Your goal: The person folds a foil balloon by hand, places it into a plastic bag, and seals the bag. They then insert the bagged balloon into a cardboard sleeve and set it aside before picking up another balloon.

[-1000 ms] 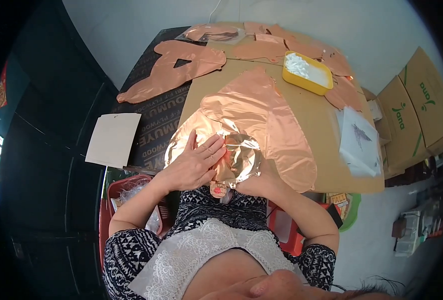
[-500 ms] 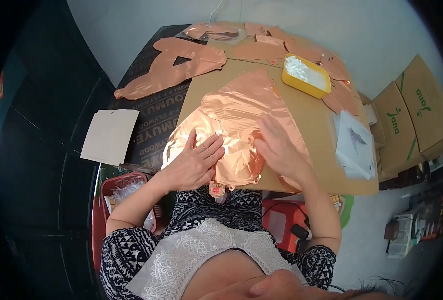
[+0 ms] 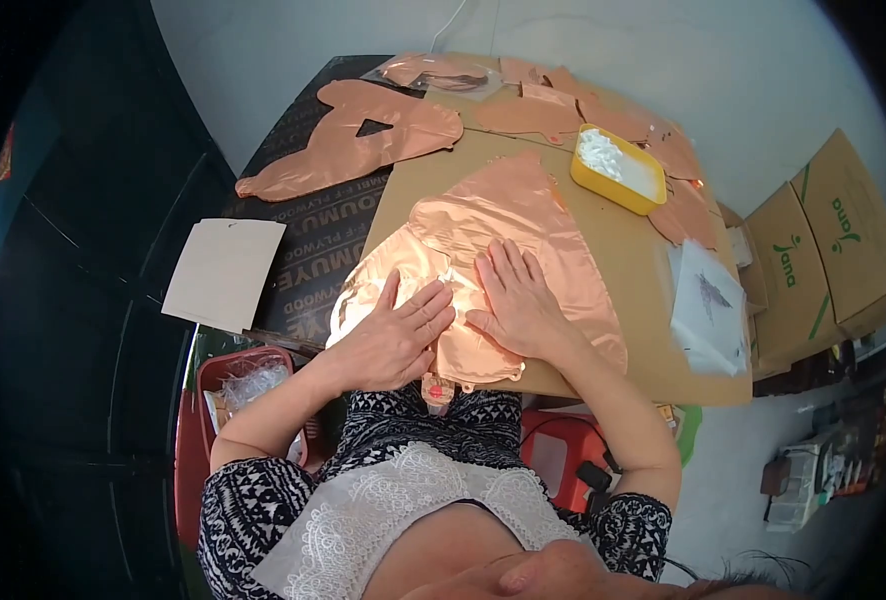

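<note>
A shiny rose-gold foil balloon (image 3: pixel 483 215), flat and creased, lies at the table's front edge. My left hand (image 3: pixel 393 335) rests flat on its lower left part, fingers stretched out and thumb apart. My right hand (image 3: pixel 523 305) lies on its middle, palm down with fingers spread. Neither hand grips anything. Just below my left hand, a small tab with a red mark (image 3: pixel 437 390) hangs over the edge. Another flat foil balloon, shaped like a letter A (image 3: pixel 333 150), is at the back left.
A yellow tub (image 3: pixel 618 200) of small white pieces stands at the back right, near more foil balloons (image 3: pixel 678 215). A plastic bag (image 3: pixel 708 310) lies at the right edge, pale card sheets (image 3: pixel 225 270) at the left. Cardboard boxes (image 3: pixel 813 240) stand right; a red bin (image 3: pixel 248 365) sits below left.
My right hand has moved left and turned its fingers away from me, now lying flatter on the foil balloon. My left hand stays nearly in place. The camera view has shifted slightly.
</note>
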Demonstrator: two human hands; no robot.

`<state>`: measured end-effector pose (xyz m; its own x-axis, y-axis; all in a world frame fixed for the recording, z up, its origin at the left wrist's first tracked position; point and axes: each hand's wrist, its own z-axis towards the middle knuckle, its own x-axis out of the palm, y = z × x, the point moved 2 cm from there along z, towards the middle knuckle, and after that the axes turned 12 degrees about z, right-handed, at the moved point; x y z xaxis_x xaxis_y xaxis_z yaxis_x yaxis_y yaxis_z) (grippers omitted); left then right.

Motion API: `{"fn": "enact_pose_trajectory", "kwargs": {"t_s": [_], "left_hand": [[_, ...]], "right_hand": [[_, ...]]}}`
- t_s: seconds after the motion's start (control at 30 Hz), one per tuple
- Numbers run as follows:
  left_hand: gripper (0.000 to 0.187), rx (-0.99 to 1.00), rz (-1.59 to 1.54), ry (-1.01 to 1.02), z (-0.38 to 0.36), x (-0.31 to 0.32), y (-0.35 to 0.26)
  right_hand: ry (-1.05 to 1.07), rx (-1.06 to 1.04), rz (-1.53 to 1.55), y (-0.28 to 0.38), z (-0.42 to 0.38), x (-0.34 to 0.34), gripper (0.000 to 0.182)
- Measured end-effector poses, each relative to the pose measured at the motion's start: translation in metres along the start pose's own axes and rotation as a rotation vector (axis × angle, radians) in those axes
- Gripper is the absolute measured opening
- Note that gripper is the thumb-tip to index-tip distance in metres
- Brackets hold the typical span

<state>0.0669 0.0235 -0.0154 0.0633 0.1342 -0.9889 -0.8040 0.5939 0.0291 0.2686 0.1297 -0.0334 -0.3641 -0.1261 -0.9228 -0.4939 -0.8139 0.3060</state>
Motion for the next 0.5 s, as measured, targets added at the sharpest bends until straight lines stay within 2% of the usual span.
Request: {"fn": "enact_pose_trajectory", "kwargs": {"t_s": [0.43,0.5], "left_hand": [[0.059,-0.001,-0.094,0.010,-0.002,-0.001,0.003],[0.058,-0.073,-0.207,-0.017,-0.001,-0.012,0.005]], "right_hand": [[-0.001,-0.004,0.001,0.002,0.002,-0.001,0.076],[-0.012,-0.006,0.000,0.001,0.001,-0.002,0.077]]}}
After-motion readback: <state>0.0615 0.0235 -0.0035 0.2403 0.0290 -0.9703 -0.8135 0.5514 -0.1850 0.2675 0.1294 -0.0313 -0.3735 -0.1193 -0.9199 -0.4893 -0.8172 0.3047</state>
